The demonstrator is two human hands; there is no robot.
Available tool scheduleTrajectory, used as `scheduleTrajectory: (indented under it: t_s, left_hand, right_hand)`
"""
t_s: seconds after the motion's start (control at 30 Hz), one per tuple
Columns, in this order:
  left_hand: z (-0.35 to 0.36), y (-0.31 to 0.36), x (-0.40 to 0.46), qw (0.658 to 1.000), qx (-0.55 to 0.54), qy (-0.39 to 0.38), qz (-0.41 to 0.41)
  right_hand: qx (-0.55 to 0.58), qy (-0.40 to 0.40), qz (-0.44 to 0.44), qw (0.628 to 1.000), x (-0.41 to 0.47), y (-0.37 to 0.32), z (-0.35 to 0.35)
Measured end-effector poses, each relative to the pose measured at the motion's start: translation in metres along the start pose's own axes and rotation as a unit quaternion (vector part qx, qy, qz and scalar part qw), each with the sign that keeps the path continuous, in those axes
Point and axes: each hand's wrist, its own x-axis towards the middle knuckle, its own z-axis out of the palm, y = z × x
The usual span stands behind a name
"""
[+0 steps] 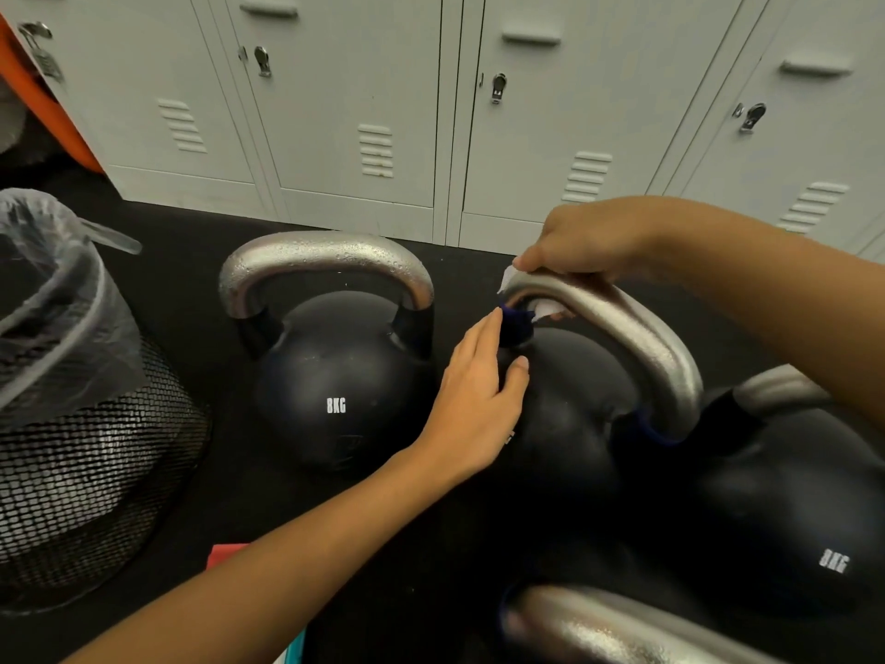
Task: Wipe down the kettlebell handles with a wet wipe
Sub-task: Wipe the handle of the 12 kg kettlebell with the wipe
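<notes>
**Wipe bunched up mid-handle, could slip**

The wet wipe (pixel 546 310) was clamped around the middle kettlebell's handle (pixel 637 333) by the right hand (pixel 594 242), fingers curled tight. The ball below that handle was steadied by the left hand (pixel 474 404), fingers loosely spread. If grip got eased, the wipe could probably be dropped.

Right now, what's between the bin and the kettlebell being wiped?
Head view: another kettlebell, its handle beaded with droplets, stands between the bin and the kettlebell being wiped.
</notes>
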Motion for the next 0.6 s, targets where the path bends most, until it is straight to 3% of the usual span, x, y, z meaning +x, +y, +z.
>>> scheduleTrajectory:
  t_s: [0.07, 0.17, 0.27, 0.4, 0.47, 0.6]
  left_hand:
    - [-0.002, 0.000, 0.000, 1.000, -0.010, 0.002, 0.000]
    - [-0.005, -0.002, 0.000, 1.000, -0.003, 0.001, -0.010]
    - [-0.010, -0.009, -0.004, 1.000, 0.013, 0.000, -0.028]
    - [-0.015, -0.017, -0.009, 0.993, 0.043, -0.094, -0.061]
    - [-0.013, -0.014, -0.013, 0.985, 0.073, -0.138, -0.070]
    - [-0.007, -0.011, -0.015, 0.978, 0.129, -0.152, -0.058]
  right_hand:
    - [-0.133, 0.055, -0.091, 0.985, -0.011, 0.000, 0.002]
    - [-0.210, 0.083, -0.191, 0.955, -0.022, 0.005, 0.011]
    - [-0.347, 0.088, -0.270, 0.894, -0.029, 0.016, 0.016]
    - [-0.545, 0.056, -0.315, 0.775, -0.033, 0.033, 0.016]
    - [-0.571, 0.062, -0.315, 0.756, -0.029, 0.032, 0.020]
    - [-0.595, 0.070, -0.285, 0.748, -0.011, 0.011, 0.031]
